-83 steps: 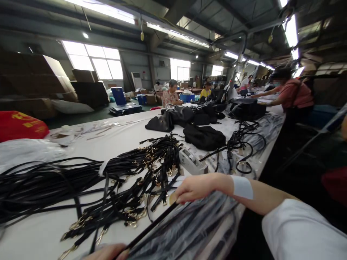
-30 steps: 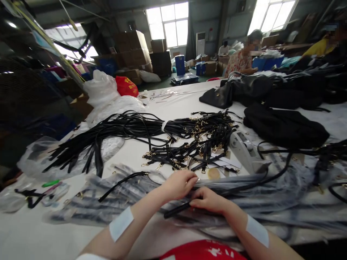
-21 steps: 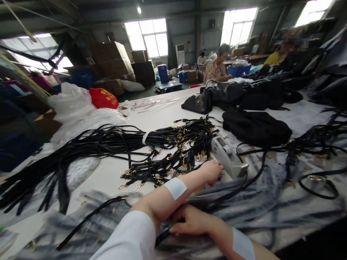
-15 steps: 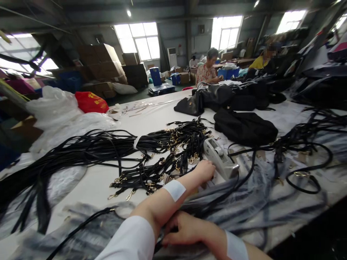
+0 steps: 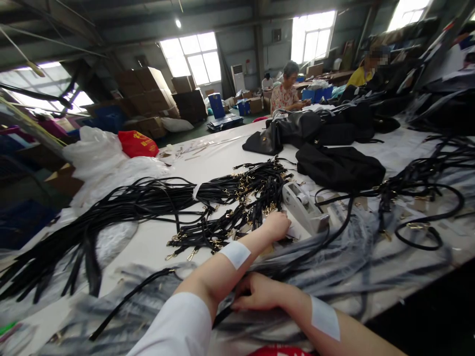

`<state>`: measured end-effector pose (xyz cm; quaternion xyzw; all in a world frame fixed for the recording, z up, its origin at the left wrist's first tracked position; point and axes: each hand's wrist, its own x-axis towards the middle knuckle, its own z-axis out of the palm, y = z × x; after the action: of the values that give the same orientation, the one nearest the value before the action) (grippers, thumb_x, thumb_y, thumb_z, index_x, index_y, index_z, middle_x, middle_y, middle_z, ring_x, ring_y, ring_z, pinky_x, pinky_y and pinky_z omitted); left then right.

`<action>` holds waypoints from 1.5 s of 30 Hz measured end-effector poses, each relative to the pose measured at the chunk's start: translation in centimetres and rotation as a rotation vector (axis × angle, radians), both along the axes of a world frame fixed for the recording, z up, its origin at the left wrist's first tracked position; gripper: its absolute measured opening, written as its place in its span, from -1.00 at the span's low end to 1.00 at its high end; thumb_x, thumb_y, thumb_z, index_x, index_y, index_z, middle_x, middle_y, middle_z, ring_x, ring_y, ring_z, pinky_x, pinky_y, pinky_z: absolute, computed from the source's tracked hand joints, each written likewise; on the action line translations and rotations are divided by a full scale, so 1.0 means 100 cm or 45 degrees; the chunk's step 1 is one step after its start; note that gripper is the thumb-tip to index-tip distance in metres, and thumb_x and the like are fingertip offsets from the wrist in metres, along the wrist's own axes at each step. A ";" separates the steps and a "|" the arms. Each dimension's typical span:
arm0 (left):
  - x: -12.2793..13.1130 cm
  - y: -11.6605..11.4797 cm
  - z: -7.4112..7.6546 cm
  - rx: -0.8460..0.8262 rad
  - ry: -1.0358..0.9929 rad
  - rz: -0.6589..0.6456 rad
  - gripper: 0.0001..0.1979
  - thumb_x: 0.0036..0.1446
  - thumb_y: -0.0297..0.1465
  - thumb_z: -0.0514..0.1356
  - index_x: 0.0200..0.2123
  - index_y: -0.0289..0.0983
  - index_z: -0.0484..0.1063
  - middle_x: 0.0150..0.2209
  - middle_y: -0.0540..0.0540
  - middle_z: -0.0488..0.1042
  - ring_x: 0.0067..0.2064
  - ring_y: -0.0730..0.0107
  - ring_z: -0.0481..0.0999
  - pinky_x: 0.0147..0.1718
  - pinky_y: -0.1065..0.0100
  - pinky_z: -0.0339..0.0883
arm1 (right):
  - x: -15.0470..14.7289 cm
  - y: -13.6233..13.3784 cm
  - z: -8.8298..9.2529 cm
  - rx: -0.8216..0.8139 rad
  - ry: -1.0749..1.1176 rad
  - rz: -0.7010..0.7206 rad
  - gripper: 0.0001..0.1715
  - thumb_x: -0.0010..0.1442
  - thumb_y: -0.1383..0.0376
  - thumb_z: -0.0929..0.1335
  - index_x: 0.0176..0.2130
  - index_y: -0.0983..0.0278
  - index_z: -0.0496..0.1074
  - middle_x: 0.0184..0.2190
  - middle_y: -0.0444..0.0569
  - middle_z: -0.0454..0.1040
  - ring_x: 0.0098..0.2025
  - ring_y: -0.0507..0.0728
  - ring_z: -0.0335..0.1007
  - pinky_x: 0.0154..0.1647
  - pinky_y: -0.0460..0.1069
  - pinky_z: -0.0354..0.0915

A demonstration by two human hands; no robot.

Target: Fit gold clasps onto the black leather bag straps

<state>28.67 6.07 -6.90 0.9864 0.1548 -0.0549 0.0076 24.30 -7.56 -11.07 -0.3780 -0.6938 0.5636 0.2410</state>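
Note:
My left hand (image 5: 276, 225) reaches across the table and rests against the near side of a grey tape dispenser (image 5: 305, 207). Its fingers are curled and what they pinch is hidden. My right hand (image 5: 258, 292) lies close to my body under my left forearm. It is closed on a thin black strap (image 5: 129, 296) that runs off to the left over a heap of clear plastic sleeves (image 5: 334, 267). Just beyond my left hand lies a pile of short black straps with gold clasps (image 5: 237, 202).
A bundle of long black straps (image 5: 111, 212) fans out to the left over white plastic bags (image 5: 100, 153). Black bags (image 5: 339, 165) and looped straps (image 5: 426, 198) lie at the right. Other people sit at the table's far end. The table edge drops off at the lower right.
A second ago both hands were together on the strap. My left hand has since gone out to the tape dispenser, while my right hand has stayed on the strap.

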 end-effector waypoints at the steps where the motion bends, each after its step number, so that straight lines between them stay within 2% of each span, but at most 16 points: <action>1: -0.003 0.000 0.000 -0.001 -0.014 0.010 -0.78 0.15 -0.50 0.13 -0.24 -0.43 0.57 -0.25 -0.32 0.55 -0.16 0.04 0.56 -0.16 0.14 0.44 | 0.000 -0.001 0.001 0.004 -0.003 -0.005 -0.69 0.10 0.11 0.43 -0.35 0.32 0.62 -0.53 -0.13 0.49 -0.50 0.01 0.27 -0.47 -0.12 0.19; 5: -0.014 -0.003 -0.002 -0.008 -0.083 0.074 -0.75 0.21 -0.39 0.12 -0.14 -0.38 0.53 -0.18 -0.28 0.53 -0.11 0.09 0.54 -0.13 0.19 0.44 | -0.002 -0.004 0.009 0.014 -0.017 -0.018 -0.73 0.11 0.18 0.41 -0.37 0.34 0.62 -0.54 -0.13 0.49 -0.50 0.01 0.25 -0.48 -0.12 0.15; 9: -0.021 -0.003 -0.004 -0.019 -0.144 0.141 -0.76 0.20 -0.34 0.16 -0.16 -0.34 0.54 -0.17 -0.23 0.53 -0.09 0.15 0.52 -0.06 0.24 0.42 | -0.003 -0.006 0.014 0.018 -0.018 -0.010 -0.72 0.14 0.20 0.39 -0.41 0.35 0.61 -0.54 -0.10 0.52 -0.49 0.04 0.30 -0.46 -0.10 0.14; 12: -0.028 0.007 -0.003 -0.026 -0.232 0.230 -0.74 0.23 -0.28 0.15 -0.12 -0.30 0.53 -0.12 -0.19 0.53 -0.04 0.20 0.50 0.00 0.28 0.39 | -0.004 -0.006 0.015 0.012 -0.015 -0.015 -0.73 0.15 0.22 0.37 -0.39 0.34 0.62 -0.48 -0.06 0.58 -0.43 0.08 0.39 -0.40 -0.10 0.20; 15: -0.041 0.027 0.001 -0.012 -0.343 0.406 -0.69 0.30 -0.26 0.08 -0.03 -0.28 0.48 -0.03 -0.18 0.50 0.02 0.23 0.47 0.07 0.28 0.34 | -0.005 -0.007 0.014 0.002 -0.019 -0.027 -0.75 0.13 0.25 0.38 -0.39 0.34 0.63 -0.45 -0.05 0.60 -0.40 0.09 0.43 -0.37 -0.10 0.22; 19: -0.073 0.064 0.012 0.012 -0.433 0.700 -0.65 0.34 -0.29 0.02 0.04 -0.32 0.44 0.01 -0.21 0.47 0.06 0.22 0.44 0.11 0.27 0.31 | -0.006 -0.007 0.015 -0.023 -0.056 -0.060 -0.77 0.10 0.25 0.39 -0.42 0.33 0.63 -0.52 -0.09 0.54 -0.44 0.06 0.37 -0.42 -0.12 0.15; 23: -0.117 0.100 0.023 -0.023 -0.402 0.940 -0.66 0.34 -0.32 0.01 0.02 -0.31 0.46 0.02 -0.25 0.48 0.05 0.16 0.47 0.06 0.23 0.33 | -0.006 -0.007 0.018 -0.049 -0.107 -0.066 -0.79 0.08 0.26 0.40 -0.44 0.32 0.62 -0.59 -0.14 0.45 -0.48 0.02 0.26 -0.46 -0.12 0.08; 26: -0.153 0.118 0.027 -0.145 -0.292 0.990 -0.70 0.29 -0.23 0.10 -0.15 -0.29 0.55 -0.14 -0.22 0.56 -0.09 0.19 0.53 -0.07 0.24 0.38 | -0.006 -0.007 0.019 -0.056 -0.108 -0.070 -0.80 0.08 0.27 0.39 -0.44 0.32 0.61 -0.58 -0.14 0.43 -0.46 0.02 0.27 -0.44 -0.12 0.10; 29: -0.180 0.121 0.026 -0.283 -0.194 0.931 -0.72 0.13 -0.18 0.29 -0.27 -0.30 0.55 -0.25 -0.15 0.57 -0.20 0.26 0.54 -0.14 0.22 0.39 | -0.006 -0.006 0.020 -0.063 -0.110 -0.072 -0.80 0.08 0.28 0.39 -0.44 0.32 0.61 -0.56 -0.14 0.44 -0.44 0.03 0.29 -0.42 -0.12 0.11; 32: -0.194 0.112 0.024 -0.365 -0.198 0.895 -0.77 -0.09 -0.28 0.43 -0.40 -0.28 0.52 -0.33 -0.10 0.56 -0.25 0.26 0.52 -0.21 0.29 0.37 | -0.008 -0.005 0.021 -0.090 -0.097 -0.062 -0.81 0.08 0.30 0.39 -0.45 0.33 0.61 -0.58 -0.14 0.44 -0.46 0.03 0.28 -0.43 -0.12 0.10; 35: -0.201 0.095 0.038 -0.401 -0.326 0.901 -0.84 0.03 -0.30 0.34 -0.39 -0.26 0.50 -0.37 -0.08 0.54 -0.29 0.28 0.51 -0.30 0.37 0.32 | -0.004 -0.004 0.020 -0.100 -0.011 -0.082 -0.79 0.10 0.29 0.38 -0.46 0.33 0.60 -0.57 -0.12 0.47 -0.45 0.04 0.29 -0.42 -0.11 0.12; 37: -0.209 0.079 0.060 -0.417 -0.449 0.905 -0.81 0.21 -0.27 0.16 -0.28 -0.27 0.47 -0.39 -0.05 0.52 -0.34 0.34 0.48 -0.37 0.40 0.30 | 0.003 -0.004 0.018 -0.125 0.134 -0.156 -0.75 0.12 0.22 0.41 -0.46 0.33 0.59 -0.56 -0.09 0.48 -0.45 0.04 0.29 -0.41 -0.10 0.15; 39: -0.221 0.055 0.089 -0.416 -0.565 0.895 -0.74 0.31 -0.26 0.03 -0.15 -0.26 0.43 -0.40 -0.02 0.50 -0.39 0.39 0.45 -0.40 0.42 0.28 | 0.015 -0.005 0.018 -0.218 0.337 -0.314 -0.67 0.11 0.09 0.44 -0.44 0.32 0.58 -0.57 -0.08 0.47 -0.53 0.00 0.21 -0.48 -0.11 0.13; 42: -0.243 0.004 0.131 -0.472 -0.664 0.853 -0.70 0.30 -0.26 0.04 0.03 -0.21 0.36 -0.41 0.03 0.48 -0.43 0.43 0.43 -0.44 0.45 0.27 | 0.034 -0.008 0.028 -0.347 0.677 -0.654 -0.59 0.01 -0.02 0.51 -0.39 0.28 0.59 -0.53 -0.04 0.50 -0.57 -0.04 0.14 -0.57 -0.13 0.10; 44: -0.253 -0.034 0.145 -0.684 -0.683 0.861 -0.73 0.26 -0.29 0.07 -0.01 -0.21 0.37 -0.46 0.05 0.47 -0.48 0.46 0.43 -0.50 0.47 0.27 | 0.040 -0.010 0.041 -0.362 0.826 -0.809 -0.59 -0.08 -0.01 0.56 -0.40 0.27 0.60 -0.48 0.00 0.53 -0.56 -0.04 0.18 -0.56 -0.14 0.15; 45: -0.255 -0.051 0.146 -0.811 -0.689 0.879 -0.78 0.24 -0.31 0.09 -0.09 -0.22 0.39 -0.47 0.04 0.47 -0.49 0.45 0.45 -0.53 0.48 0.28 | 0.041 -0.011 0.047 -0.361 0.862 -0.849 -0.59 -0.11 0.00 0.58 -0.41 0.27 0.60 -0.48 0.01 0.53 -0.56 -0.04 0.19 -0.56 -0.14 0.16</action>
<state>3.17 0.94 7.71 0.8060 0.4380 0.1625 0.3635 28.41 -8.69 -6.35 -0.4042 -0.3343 0.6359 0.5661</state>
